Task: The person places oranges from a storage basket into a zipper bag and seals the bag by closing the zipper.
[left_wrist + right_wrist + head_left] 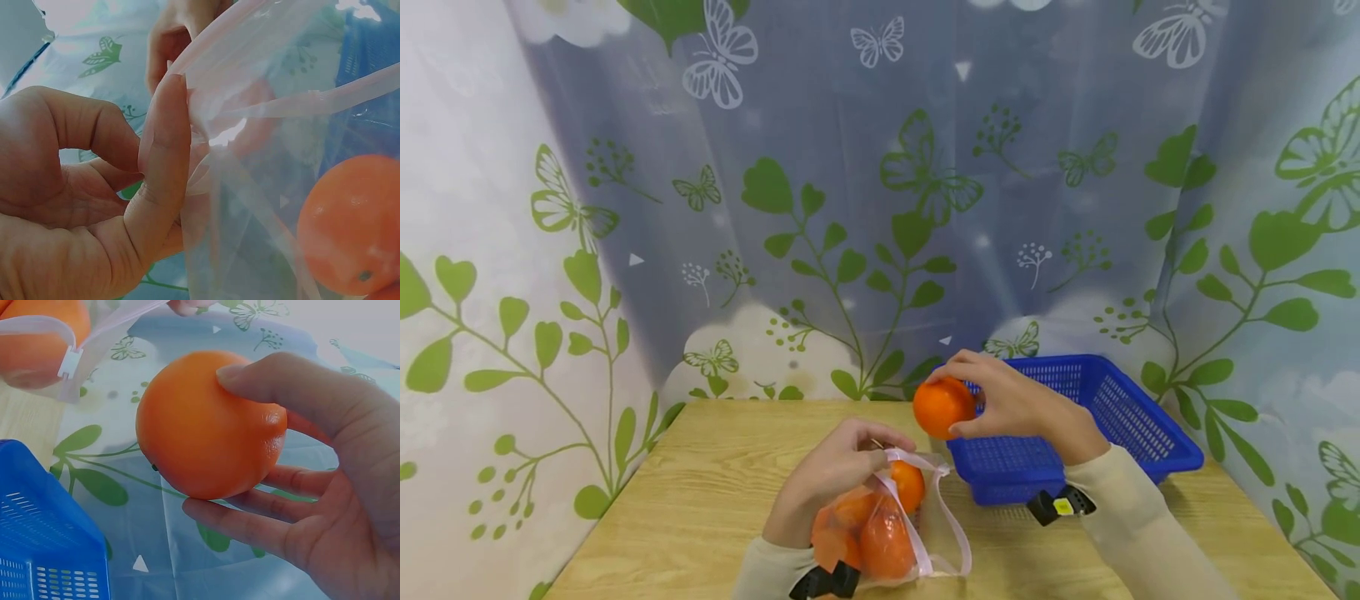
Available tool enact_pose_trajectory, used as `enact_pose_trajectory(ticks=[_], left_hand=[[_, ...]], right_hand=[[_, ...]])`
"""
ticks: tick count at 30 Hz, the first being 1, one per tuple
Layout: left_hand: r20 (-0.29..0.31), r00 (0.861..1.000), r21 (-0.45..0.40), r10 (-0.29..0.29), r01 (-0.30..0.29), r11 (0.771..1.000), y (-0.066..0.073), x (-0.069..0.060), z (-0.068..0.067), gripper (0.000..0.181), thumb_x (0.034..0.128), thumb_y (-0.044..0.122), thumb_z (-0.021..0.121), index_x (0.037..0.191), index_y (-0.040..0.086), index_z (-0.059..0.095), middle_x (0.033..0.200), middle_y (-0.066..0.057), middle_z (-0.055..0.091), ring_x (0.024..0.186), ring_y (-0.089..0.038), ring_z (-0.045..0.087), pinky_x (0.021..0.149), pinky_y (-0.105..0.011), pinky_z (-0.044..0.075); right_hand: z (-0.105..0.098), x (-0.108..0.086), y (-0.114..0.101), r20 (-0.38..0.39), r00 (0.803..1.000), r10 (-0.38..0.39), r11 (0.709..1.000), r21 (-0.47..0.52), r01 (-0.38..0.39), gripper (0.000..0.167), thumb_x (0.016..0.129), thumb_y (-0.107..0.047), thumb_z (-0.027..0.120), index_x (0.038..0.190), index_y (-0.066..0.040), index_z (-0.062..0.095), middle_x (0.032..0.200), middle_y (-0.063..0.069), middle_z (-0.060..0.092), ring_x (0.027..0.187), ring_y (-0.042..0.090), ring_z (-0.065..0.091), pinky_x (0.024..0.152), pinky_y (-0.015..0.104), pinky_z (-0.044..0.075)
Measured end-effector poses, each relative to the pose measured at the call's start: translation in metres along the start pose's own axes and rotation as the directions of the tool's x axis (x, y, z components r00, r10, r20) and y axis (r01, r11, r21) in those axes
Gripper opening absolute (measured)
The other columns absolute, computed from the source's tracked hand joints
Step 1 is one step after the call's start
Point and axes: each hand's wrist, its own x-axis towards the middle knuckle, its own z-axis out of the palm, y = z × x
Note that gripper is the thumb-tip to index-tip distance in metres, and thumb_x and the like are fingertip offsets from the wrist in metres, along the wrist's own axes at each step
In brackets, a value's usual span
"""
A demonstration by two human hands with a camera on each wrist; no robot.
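My right hand (pixel 1011 400) grips an orange (pixel 942 408) between thumb and fingers, above the near left edge of the blue basket. The same orange (pixel 206 425) fills the middle of the right wrist view. With thumb and fingers my left hand (pixel 842 467) pinches the rim of a clear zip bag (pixel 943 521) with a pale pink zip edge. Several oranges (pixel 883 533) lie inside the bag, which stands with its mouth parted. In the left wrist view, the left hand (pixel 94 187) holds the bag's pink edge, and one bagged orange (pixel 353 225) shows at the right.
A blue perforated plastic basket (pixel 1150 425) stands on the wooden table (pixel 700 475), right of the bag. Behind and on both sides hangs a curtain (pixel 820 125) printed with butterflies and leaves. Each wrist wears a black strap, the right one (pixel 1060 506) with a yellow mark.
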Motion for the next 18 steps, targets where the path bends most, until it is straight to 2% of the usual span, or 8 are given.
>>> enact_pose_trajectory(ticks=[10,18], left_hand=[[0.001,1.0,-0.006,0.0,0.0,1.0,-0.001,0.0,0.0,0.037,0.0917,-0.002,0.052,0.123,-0.005,0.071,0.117,-0.022,0.073,0.064,-0.012,0.064,0.063,-0.025,0.061],[0.003,1.0,-0.001,0.011,-0.011,1.0,-0.001,0.0,0.0,0.036,0.0925,-0.002,0.052,0.123,-0.006,0.071,0.118,-0.022,0.073,0.067,-0.012,0.065,0.063,-0.025,0.063]], right_hand=[[0.003,-0.011,-0.005,0.004,1.0,-0.02,0.993,0.114,0.019,0.054,0.082,-0.022,0.086,0.133,-0.019,0.065,0.127,0.008,0.058,0.11,0.023,0.062,0.089,0.034,0.065],[0.004,-0.017,-0.004,0.015,0.999,-0.047,0.987,0.154,0.044,0.053,0.082,-0.021,0.086,0.131,-0.02,0.065,0.126,0.007,0.06,0.108,0.022,0.062,0.084,0.028,0.064]])
